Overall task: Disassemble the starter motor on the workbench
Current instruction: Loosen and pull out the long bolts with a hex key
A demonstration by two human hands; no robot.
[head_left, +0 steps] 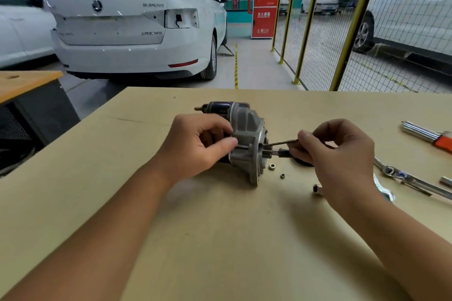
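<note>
Gripping starter motor [247, 139] mid-workbench [171, 239], left hand [195, 144]; right hand [340, 151] pinches hex key [276, 143].

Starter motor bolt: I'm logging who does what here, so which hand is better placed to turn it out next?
Right. The right hand already pinches the hex key, its tip at the starter motor flange. The left hand grips the housing, steadying it.

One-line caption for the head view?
Left hand steadies starter motor while right hand works a hex key into its housing.
</note>
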